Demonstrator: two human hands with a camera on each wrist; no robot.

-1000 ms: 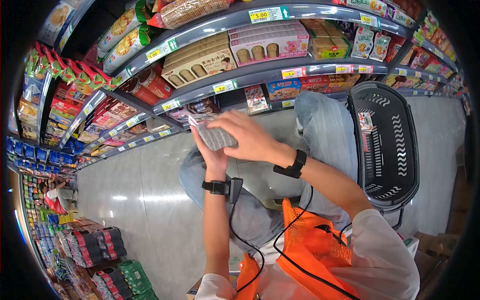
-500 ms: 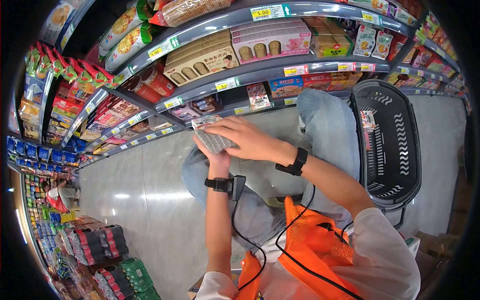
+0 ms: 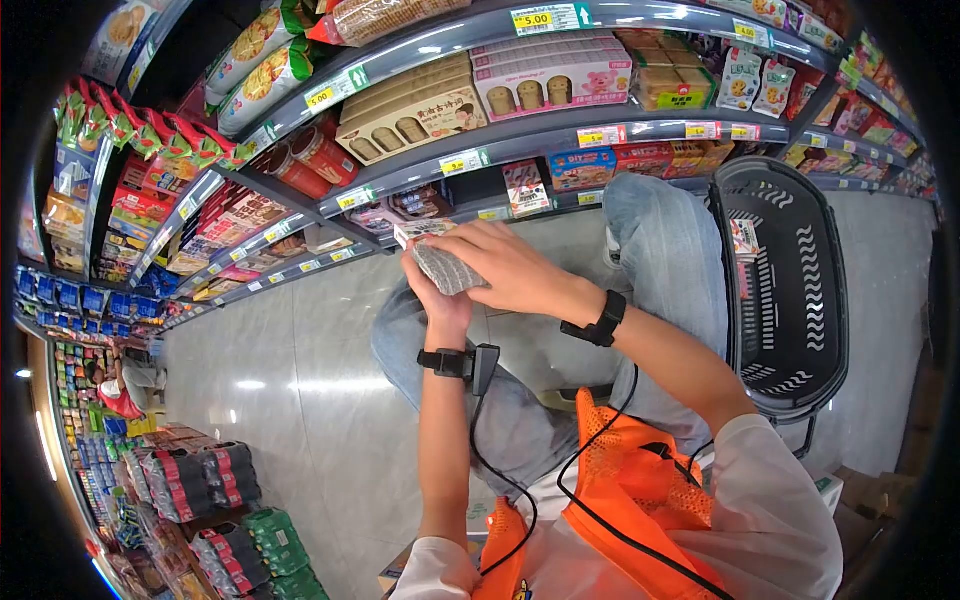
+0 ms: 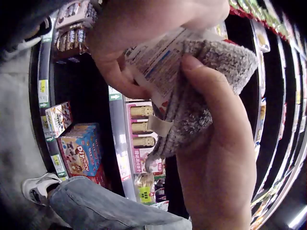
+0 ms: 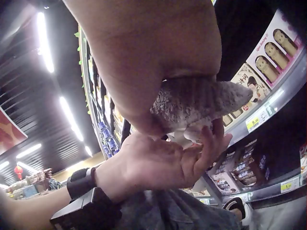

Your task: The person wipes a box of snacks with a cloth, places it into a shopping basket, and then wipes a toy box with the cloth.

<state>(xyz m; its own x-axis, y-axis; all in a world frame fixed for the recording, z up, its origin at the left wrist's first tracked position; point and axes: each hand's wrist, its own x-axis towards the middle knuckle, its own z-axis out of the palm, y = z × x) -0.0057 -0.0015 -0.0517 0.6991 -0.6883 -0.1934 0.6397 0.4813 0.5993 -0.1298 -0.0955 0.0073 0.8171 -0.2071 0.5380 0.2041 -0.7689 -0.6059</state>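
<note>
My left hand holds a small white box with printed text, its fingers round the far side in the left wrist view. A grey, fuzzy cloth with paler stripes lies over part of the box. My right hand grips this cloth from above, with its thumb pressing it against the box. A pale tag hangs from the cloth's edge. In the right wrist view, the cloth sits between the two hands and hides most of the box.
A black shopping basket stands right of my knee, holding a white-and-red box. Ahead are snack shelves with biscuit boxes. Wrapped drink packs stand at lower left. Further off, a person crouches by the left shelves.
The box tilted so that more of its printed top showed half a second ago, and less shows now. The right hand has shifted slightly with the cloth over the box. Both hands keep hold.
</note>
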